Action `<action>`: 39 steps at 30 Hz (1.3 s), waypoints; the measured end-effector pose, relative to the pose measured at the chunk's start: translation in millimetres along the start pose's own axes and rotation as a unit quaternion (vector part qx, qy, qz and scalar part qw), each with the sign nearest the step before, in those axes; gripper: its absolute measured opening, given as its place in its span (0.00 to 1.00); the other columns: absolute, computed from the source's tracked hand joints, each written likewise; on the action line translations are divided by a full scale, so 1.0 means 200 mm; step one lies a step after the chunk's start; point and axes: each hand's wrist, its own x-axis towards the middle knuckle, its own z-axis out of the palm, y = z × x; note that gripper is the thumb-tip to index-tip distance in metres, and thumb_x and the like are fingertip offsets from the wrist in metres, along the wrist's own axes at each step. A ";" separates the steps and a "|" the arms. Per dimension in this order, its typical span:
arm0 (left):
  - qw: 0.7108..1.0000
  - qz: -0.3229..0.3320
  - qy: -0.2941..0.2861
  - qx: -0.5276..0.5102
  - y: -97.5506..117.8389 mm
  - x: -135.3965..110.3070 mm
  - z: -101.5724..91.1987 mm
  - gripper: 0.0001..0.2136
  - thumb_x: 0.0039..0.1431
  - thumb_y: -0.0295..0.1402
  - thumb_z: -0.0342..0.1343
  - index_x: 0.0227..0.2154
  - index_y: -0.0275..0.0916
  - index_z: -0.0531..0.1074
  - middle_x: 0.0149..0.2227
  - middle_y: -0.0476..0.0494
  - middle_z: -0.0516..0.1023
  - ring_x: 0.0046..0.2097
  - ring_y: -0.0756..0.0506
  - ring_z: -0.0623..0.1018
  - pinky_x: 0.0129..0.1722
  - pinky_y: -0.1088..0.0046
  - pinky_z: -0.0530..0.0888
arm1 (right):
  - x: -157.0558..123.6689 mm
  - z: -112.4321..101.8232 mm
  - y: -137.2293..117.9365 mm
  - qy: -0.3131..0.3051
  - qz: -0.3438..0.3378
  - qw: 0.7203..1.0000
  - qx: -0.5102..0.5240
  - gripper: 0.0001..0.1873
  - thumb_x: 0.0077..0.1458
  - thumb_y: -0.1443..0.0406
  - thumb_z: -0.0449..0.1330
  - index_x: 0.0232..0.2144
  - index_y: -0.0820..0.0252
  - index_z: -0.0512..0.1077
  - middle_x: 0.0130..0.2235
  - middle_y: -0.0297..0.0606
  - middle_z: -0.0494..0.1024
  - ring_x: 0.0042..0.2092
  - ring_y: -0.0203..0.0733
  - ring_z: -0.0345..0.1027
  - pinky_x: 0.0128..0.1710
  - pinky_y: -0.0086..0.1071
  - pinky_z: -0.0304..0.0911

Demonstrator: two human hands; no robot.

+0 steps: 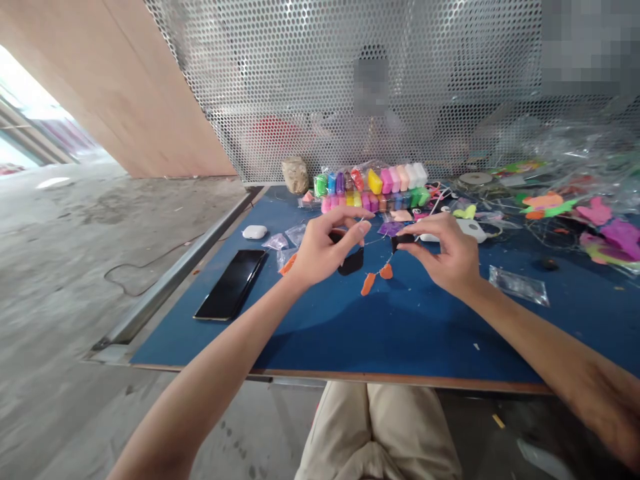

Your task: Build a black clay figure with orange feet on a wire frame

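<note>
My left hand (327, 247) is closed in a pinch on a thin wire, whose exact path between the fingers is hard to see. Just under its fingertips is a flat black piece (353, 262), and more black shows behind the fingers. Between thumb and fingertips, my right hand (443, 250) grips a small black piece (401, 241). A fine strand runs between the hands. Below it, two orange pieces, one rounded (386, 271) and one longer (368, 285), hang on a thin twisted strand. Another orange piece (288, 264) lies partly behind my left wrist.
Left on the blue table (310, 340) lie a black phone (230, 285) and a white earbud case (255, 232). Behind the hands are packs of coloured clay (375, 181). A clear bag (519, 285) and bright foam-like cutouts (620, 238) lie right. Perforated metal (300, 80) rises behind.
</note>
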 end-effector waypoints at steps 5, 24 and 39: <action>0.996 0.034 -0.045 -0.064 -0.01 -0.01 0.01 0.12 0.67 0.38 0.56 0.49 0.39 0.72 0.29 0.51 0.76 0.19 0.58 0.67 0.17 0.82 0.65 | 0.01 0.00 -0.03 -0.003 -0.068 0.998 -0.017 0.14 0.57 0.65 0.68 0.45 0.44 0.77 0.37 0.33 0.83 0.40 0.47 0.76 0.44 0.45 0.71; 0.968 -0.031 -0.159 -0.193 0.07 0.01 -0.06 0.19 0.64 0.36 0.55 0.57 0.39 0.73 0.53 0.37 0.78 0.29 0.53 0.71 0.28 0.75 0.68 | 0.00 0.01 -0.06 0.007 -0.132 0.990 -0.045 0.26 0.55 0.71 0.68 0.54 0.44 0.74 0.36 0.32 0.83 0.38 0.44 0.74 0.41 0.42 0.67; 0.871 -0.109 -0.192 -0.438 0.08 -0.04 0.06 0.23 0.65 0.45 0.55 0.58 0.39 0.73 0.58 0.36 0.73 0.56 0.40 0.74 0.53 0.66 0.72 | 0.02 -0.02 -0.14 0.043 -0.172 0.975 -0.132 0.25 0.55 0.67 0.69 0.54 0.43 0.75 0.36 0.32 0.82 0.36 0.42 0.72 0.42 0.42 0.63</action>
